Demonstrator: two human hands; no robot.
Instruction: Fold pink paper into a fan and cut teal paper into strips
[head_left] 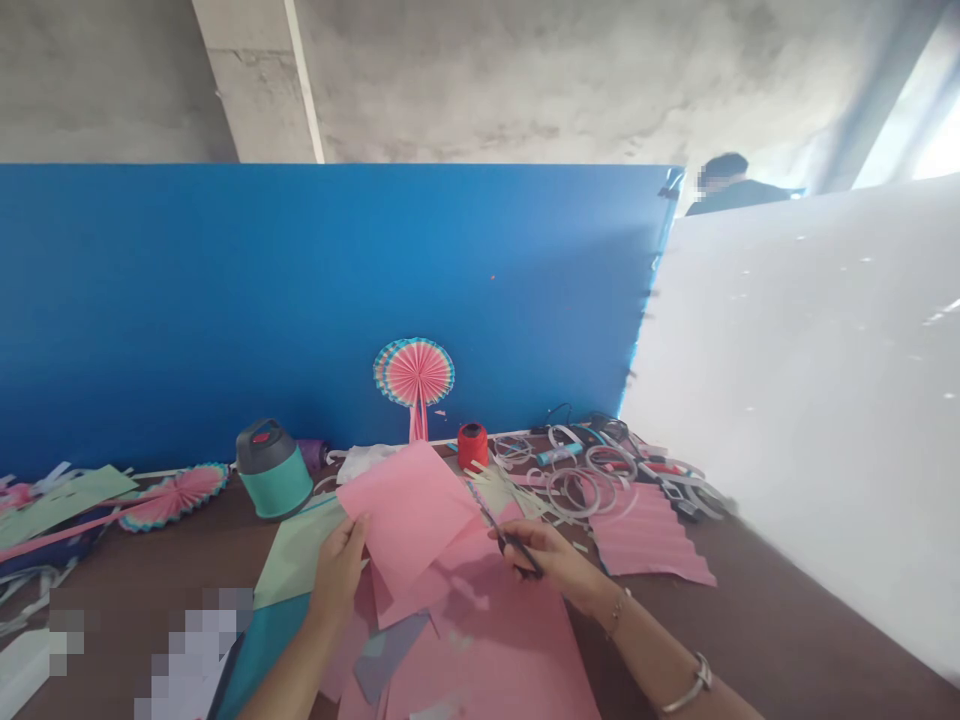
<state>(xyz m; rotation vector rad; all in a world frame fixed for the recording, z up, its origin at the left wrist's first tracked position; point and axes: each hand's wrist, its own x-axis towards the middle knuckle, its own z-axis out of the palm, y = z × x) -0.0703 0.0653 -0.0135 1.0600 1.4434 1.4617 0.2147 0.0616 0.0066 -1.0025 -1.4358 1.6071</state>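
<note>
My left hand (339, 570) pinches the lower left edge of a pink paper sheet (409, 510) and holds it tilted up off the table. My right hand (551, 562) grips a pair of scissors (504, 535), whose blades reach the sheet's right edge. More pink sheets (495, 650) lie flat under both hands, with a light green sheet (296, 550) to the left.
A teal flask (271, 468), a red thread spool (472, 445), a pleated pink sheet (646, 535), tape rolls (574, 490) and paper fans (414, 375) sit along the blue partition (225, 300). A white board (810, 400) stands at right. Another person (726, 185) is behind it.
</note>
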